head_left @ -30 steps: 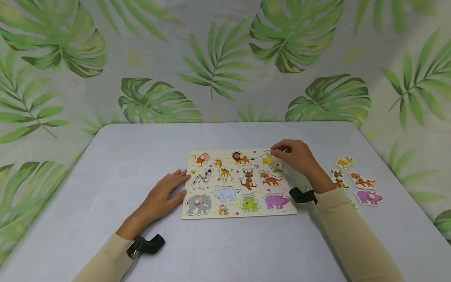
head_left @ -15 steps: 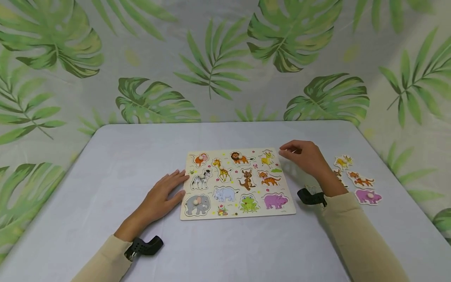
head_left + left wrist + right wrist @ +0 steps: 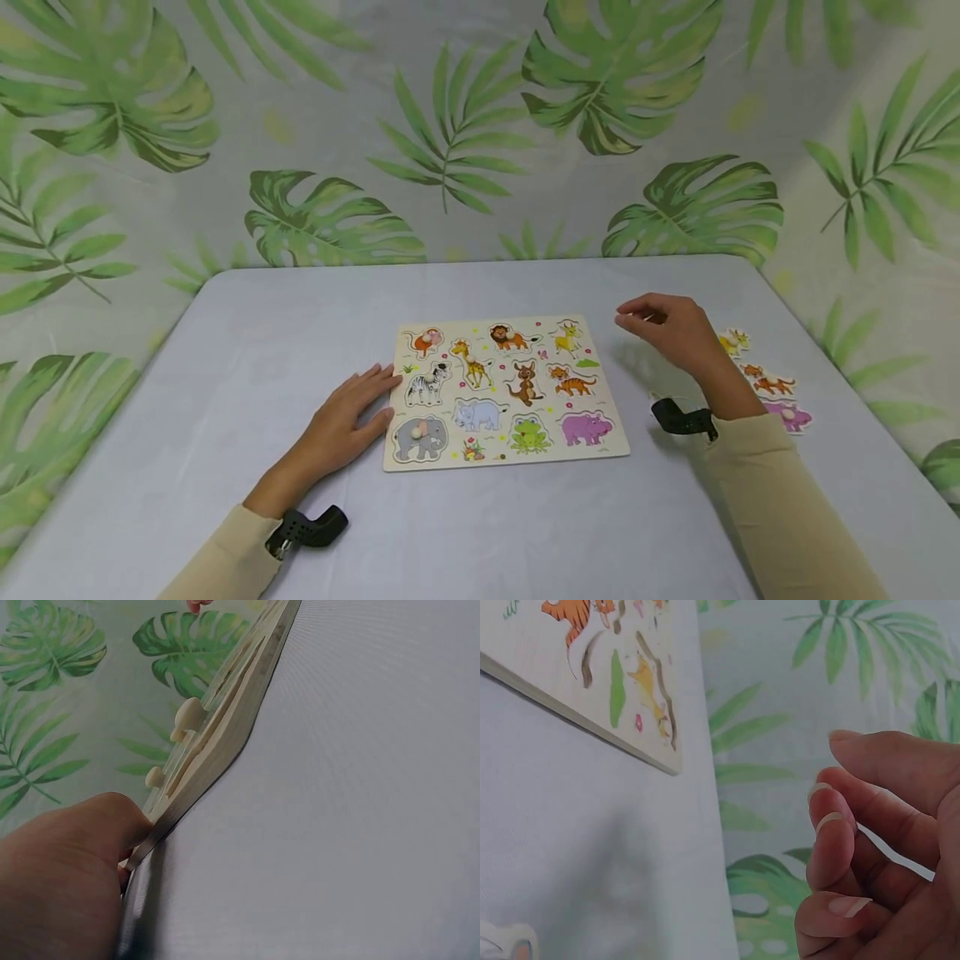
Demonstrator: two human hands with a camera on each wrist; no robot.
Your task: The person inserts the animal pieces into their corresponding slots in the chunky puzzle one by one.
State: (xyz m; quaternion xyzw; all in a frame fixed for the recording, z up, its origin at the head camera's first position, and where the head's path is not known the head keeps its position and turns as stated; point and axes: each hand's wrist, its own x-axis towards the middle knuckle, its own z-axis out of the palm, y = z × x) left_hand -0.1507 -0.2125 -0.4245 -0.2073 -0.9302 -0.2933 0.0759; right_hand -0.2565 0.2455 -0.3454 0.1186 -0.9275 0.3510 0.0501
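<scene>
Resting against the left edge of the animal puzzle board [image 3: 557,451], the left hand [image 3: 348,421] has its fingers extended and its thumb set apart in the head view. The board lies flat on the white surface [image 3: 315,333], with the knobbed elephant piece [image 3: 435,446] at its lower left corner. Beyond the board's upper right corner, the right hand [image 3: 671,329] is raised with loosely curled fingers, holding nothing. Farther right of the board lie the antelope piece [image 3: 737,342], tiger piece [image 3: 768,381] and hippo piece [image 3: 791,416], each partly covered or near the right forearm. In the left wrist view, the left thumb touches the board's edge, knobs [image 3: 190,714] standing up from its face; how the other fingers lie there I cannot tell. In the right wrist view, the right thumb tip is apart from the bent fingers, well clear of the board's corner.
</scene>
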